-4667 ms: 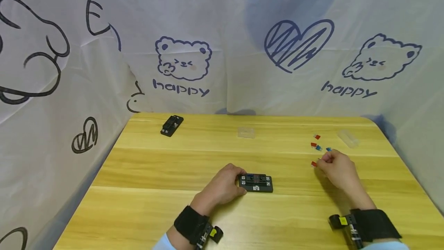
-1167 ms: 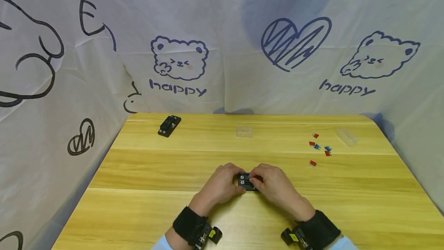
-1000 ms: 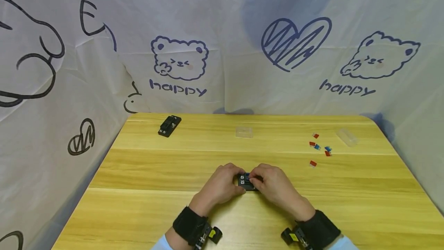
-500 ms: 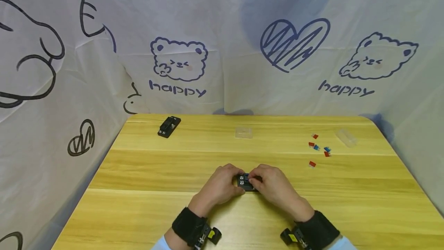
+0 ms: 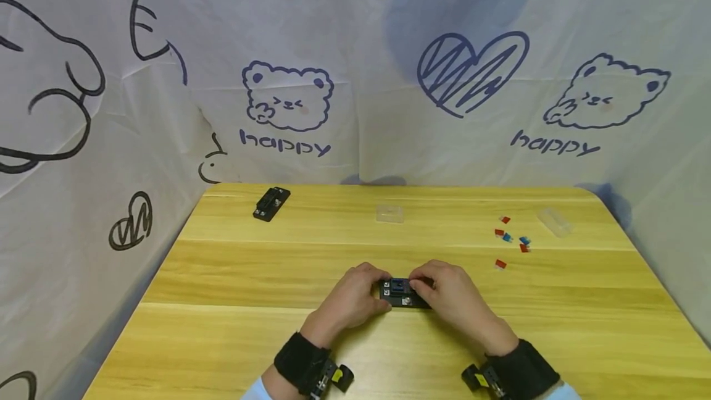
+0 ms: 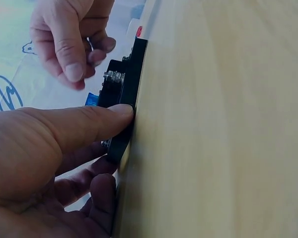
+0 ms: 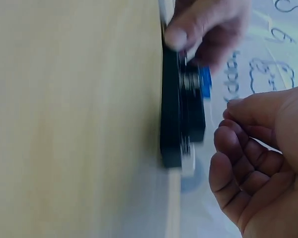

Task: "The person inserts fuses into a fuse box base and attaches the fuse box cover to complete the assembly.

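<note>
In the head view a black fuse block (image 5: 397, 302) with metal screw terminals lies on the table. My left hand (image 5: 352, 298) grips its left end, the thumb (image 6: 120, 111) pressed along the base edge in the left wrist view. A blue blade fuse (image 7: 205, 82) stands up from the block's raised middle, nearer the left hand. My right hand (image 5: 452, 294) hovers over the block's right end and partly covers it. Its fingers are loosely curled beside the block in the right wrist view, with nothing seen between them.
Several red and blue blade fuses (image 5: 500, 264) lie scattered at the right. Two clear plastic covers sit toward the back, one in the middle (image 5: 390, 214) and one at the right (image 5: 554, 222). A second black fuse block (image 5: 271, 204) rests at the back left.
My right hand came from the loose fuses at the right to the block, stayed there, and has now let go of the blue fuse and drawn back rightward. The left hand keeps its grip.
</note>
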The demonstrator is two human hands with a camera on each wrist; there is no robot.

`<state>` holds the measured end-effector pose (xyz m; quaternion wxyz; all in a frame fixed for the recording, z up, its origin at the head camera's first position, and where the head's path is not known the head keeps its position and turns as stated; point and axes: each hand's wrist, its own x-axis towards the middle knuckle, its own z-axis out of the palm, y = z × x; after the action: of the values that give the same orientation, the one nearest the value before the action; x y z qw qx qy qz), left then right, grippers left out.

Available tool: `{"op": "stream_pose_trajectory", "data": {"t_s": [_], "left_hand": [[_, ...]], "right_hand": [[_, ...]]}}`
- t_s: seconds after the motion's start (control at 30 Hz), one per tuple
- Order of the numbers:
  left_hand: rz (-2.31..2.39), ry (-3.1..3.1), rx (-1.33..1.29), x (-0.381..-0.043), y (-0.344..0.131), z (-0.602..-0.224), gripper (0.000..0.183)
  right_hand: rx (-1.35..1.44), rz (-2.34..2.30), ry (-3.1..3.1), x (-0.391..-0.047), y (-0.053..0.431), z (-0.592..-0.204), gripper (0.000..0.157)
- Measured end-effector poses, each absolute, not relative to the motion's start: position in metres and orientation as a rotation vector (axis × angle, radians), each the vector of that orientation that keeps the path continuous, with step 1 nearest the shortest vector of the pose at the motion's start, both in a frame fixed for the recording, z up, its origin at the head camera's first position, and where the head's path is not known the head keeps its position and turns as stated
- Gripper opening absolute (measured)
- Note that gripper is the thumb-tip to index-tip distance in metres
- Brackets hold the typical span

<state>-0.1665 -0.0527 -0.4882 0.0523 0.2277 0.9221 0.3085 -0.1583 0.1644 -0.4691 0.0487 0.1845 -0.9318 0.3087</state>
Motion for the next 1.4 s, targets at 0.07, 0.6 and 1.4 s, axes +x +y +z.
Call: {"op": "stream_pose_trajectory", "data": {"t_s": [0.07,0.6,1.4], "left_hand": [[0.940,2.803,0.689,-0.166,-0.052,-0.488,0.052],[0.879,2.818,0.624,-0.165,-0.050,-0.485,0.052],[0.894,2.808,0.546,-0.170,-0.059,-0.486,0.055]], "right_hand": [[0.534,0.902,-2.833,-0.162,0.174,-0.467,0.008],[0.179,0.690,-2.928,-0.186,0.278,-0.457,0.023],[0.053,0.628,-3.133,-0.195,0.299,-0.470,0.022]]}}
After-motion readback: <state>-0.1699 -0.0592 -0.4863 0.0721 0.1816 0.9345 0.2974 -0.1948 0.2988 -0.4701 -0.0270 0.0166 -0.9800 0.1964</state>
